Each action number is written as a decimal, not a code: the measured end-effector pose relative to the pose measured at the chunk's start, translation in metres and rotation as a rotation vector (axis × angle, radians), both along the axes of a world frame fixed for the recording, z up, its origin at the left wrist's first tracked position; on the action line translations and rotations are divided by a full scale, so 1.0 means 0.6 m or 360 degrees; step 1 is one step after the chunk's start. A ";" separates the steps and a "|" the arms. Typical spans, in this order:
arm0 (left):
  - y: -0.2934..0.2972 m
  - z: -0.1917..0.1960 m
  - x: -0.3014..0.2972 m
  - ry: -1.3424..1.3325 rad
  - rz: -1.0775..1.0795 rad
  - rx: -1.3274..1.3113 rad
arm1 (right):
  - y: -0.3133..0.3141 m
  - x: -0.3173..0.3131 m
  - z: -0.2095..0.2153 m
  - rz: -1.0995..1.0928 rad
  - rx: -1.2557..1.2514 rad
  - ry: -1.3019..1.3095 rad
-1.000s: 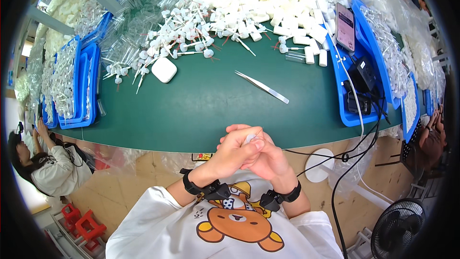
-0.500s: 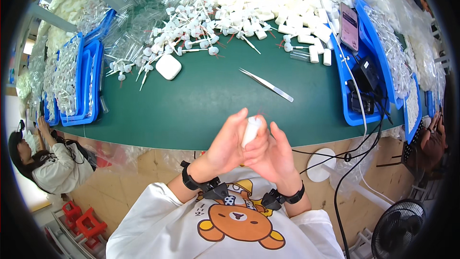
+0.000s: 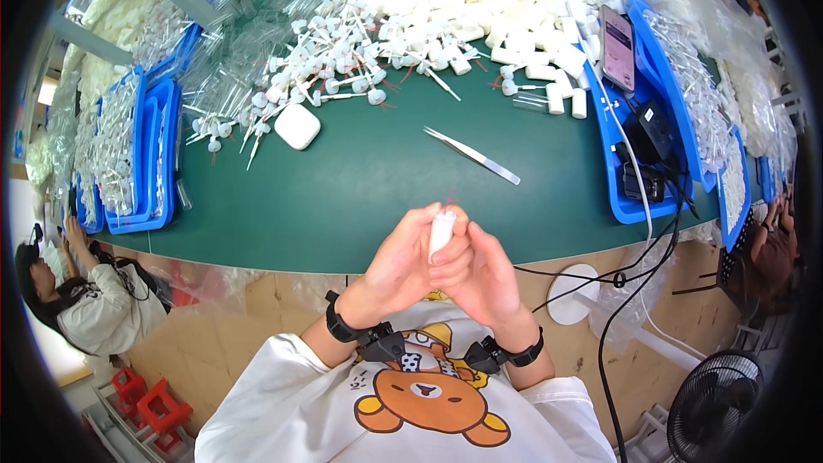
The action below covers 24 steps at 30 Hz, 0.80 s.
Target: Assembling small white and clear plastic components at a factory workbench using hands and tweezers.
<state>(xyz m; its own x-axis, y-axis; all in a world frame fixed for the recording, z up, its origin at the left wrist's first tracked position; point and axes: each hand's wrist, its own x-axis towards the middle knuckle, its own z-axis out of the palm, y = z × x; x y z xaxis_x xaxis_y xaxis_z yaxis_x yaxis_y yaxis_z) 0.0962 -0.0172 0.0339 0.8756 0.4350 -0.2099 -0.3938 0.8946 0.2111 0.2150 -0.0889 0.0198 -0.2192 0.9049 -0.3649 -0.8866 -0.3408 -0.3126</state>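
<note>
Close to the table's front edge, a white cylinder (image 3: 441, 237) stands nearly upright between my hands, with thin red wires sticking out of its top. My left hand (image 3: 399, 250) closes on it from the left side. The curled fingers of my right hand (image 3: 478, 273) wrap its right side, thumb raised. Silver tweezers (image 3: 473, 156) lie on the green table (image 3: 360, 180) beyond my hands. A heap of small white stems with pale round caps and red wires (image 3: 339, 56) lies farther back, beside a large pile of white foam-like cylinders (image 3: 506, 4).
A rounded white case (image 3: 297, 127) sits left of the tweezers. Blue trays (image 3: 171, 154) of small parts stand at the left. To the right, a blue tray (image 3: 619, 197) holds a phone (image 3: 617, 47), a black adapter (image 3: 649, 131) and cables. Co-workers sit at both sides; a black fan (image 3: 713, 407) stands lower right.
The white cylinder has turned more upright and shifted slightly left and down, so its red wires show more clearly. My fingers have moved a little around it. The table things have hardly shifted.
</note>
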 end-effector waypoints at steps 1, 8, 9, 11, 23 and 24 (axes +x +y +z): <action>0.000 0.004 0.000 0.0151 0.0061 0.0143 | 0.001 0.007 0.001 0.0101 0.0138 -0.0259; 0.021 -0.015 -0.026 0.0218 0.0205 0.0313 | 0.048 0.170 0.122 0.0010 0.0418 -0.2233; 0.022 -0.020 -0.030 0.0218 0.0213 0.0319 | 0.065 0.199 0.141 -0.0055 0.0396 -0.2476; 0.027 -0.023 -0.036 0.0340 0.0241 0.0388 | 0.095 0.251 0.171 -0.0156 0.0178 -0.2870; 0.042 -0.041 -0.042 0.0188 0.0135 0.0175 | 0.232 0.468 0.108 0.0864 -0.0638 -0.3402; 0.043 -0.040 -0.042 0.0186 0.0141 0.0177 | 0.235 0.469 0.107 0.0781 -0.0621 -0.3408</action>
<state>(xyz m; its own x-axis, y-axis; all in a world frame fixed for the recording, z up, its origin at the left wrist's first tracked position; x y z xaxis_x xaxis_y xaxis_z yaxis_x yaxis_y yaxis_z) 0.0711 0.0086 0.0100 0.8053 0.5356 -0.2541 -0.4372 0.8260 0.3557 0.4962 0.0523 0.0839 0.5105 0.7662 -0.3902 0.7236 -0.6280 -0.2864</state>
